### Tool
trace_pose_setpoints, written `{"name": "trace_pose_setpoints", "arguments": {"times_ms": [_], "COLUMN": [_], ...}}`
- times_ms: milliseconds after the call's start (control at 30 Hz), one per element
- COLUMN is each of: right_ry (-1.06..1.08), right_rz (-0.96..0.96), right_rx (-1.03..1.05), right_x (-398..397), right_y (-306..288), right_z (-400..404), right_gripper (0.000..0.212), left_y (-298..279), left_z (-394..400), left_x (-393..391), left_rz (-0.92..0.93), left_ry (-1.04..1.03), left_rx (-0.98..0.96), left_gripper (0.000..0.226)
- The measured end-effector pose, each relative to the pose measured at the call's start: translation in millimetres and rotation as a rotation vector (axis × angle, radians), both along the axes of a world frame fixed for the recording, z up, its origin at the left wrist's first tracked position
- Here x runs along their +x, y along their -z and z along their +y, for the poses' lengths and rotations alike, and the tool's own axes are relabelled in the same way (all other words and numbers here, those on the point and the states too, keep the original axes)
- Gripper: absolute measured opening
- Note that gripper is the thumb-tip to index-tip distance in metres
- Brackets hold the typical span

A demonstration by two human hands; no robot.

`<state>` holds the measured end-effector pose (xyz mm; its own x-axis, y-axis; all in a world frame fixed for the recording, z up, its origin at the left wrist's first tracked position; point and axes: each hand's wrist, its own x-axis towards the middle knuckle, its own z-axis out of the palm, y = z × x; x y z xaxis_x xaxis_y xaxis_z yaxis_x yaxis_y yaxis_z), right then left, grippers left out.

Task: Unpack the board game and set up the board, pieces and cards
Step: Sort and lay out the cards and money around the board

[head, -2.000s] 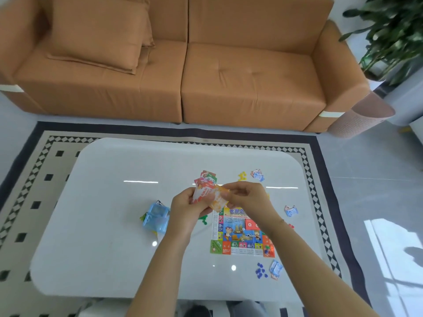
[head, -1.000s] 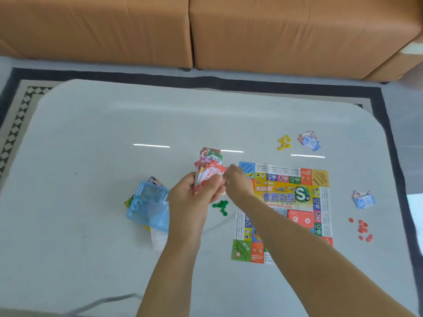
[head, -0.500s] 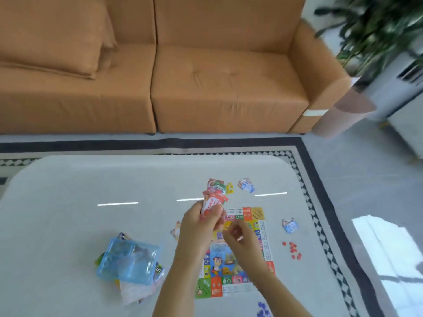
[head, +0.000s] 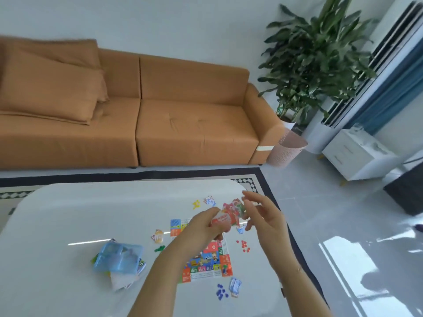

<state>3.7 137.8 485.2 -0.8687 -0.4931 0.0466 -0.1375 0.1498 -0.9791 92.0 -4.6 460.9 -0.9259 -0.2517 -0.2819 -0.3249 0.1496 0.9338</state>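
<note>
Head view: left hand [head: 202, 227] grips glossy rectangular cards [head: 229, 216] above square board [head: 207, 259].

Both forearms reach up from six o'clock. The left hand [head: 207, 227] is curled tight in a grip, knuckles toward eleven o'clock; the right hand [head: 266, 217], just beside it at three o'clock, has loosely spread fingers.

The right hand [head: 266, 221] has lifted from below the left hand [head: 203, 228] to beside the fanned cards [head: 229, 215], fingers spread. Both hands now hover nearer the table's [head: 68, 213] far right corner.
</note>
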Motion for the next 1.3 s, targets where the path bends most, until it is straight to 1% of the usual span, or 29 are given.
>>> {"name": "trace_pose_setpoints", "arguments": {"times_ms": [100,200,267,433,500,567,667,733,800,867,933,1033,1133,1200,1300], "right_ry": [-0.039,-0.025,-0.053,-0.221,-0.233,-0.248,-0.331,-0.363,-0.398,-0.406,-0.368,-0.286,-0.28,-0.32,-0.34], "right_rz": [0.076,0.039,-0.012,-0.035,-0.058,-0.067,-0.073,-0.058,-0.026,-0.01,-0.034,-0.186,-0.288,-0.291,-0.219], "right_rx": [0.026,0.065,0.039,0.007,0.001,0.006,0.025,0.032,0.045,0.056,0.029,-0.067,-0.098,-0.113,-0.155], "right_x": [2,3,3,-4,-12,-21,-33,-34,-33,-33,-35,-37,-37,-38,-43], "right_y": [-7,-7,-6,-8,-9,-9,-9,-10,-9,-6,-2,3,5,5,3], "right_z": [7,19,25,33,37,42,46,45,43,41,41,40,42,45,50], "right_gripper": [0.015,0.015,0.017,0.014,0.016,0.017,0.016,0.016,0.015,0.012,0.011,0.008,0.012,0.011,0.012], "left_y": [-16,-23,-21,-15,-15,-15,-18,-21,-21,-17,-13,-9,-7,-7,-8], "left_z": [13,24,33,44,42,41,40,42,44,47,50,53,55,55,54], "left_x": [1,5,8,13,12,10,6,4,1,-3,-6,-11,-12,-11,-9], "left_rz": [0.032,0.065,0.06,0.003,-0.029,-0.055,-0.088,-0.095,-0.106,-0.108,-0.089,-0.017,-0.015,-0.01,0.006], "left_ry": [0.008,0.0,-0.011,0.003,-0.001,0.001,-0.012,0.017,0.047,0.014,-0.082,-0.247,-0.302,-0.295,-0.293], "left_rx": [-0.035,-0.012,0.018,0.098,0.133,0.202,0.317,0.258,0.112,0.017,0.019,0.141,0.204,0.33,0.57], "left_gripper": [0.013,0.011,0.013,0.02,0.022,0.023,0.019,0.016,0.013,0.008,0.008,0.013,0.012,0.01,0.008]}}
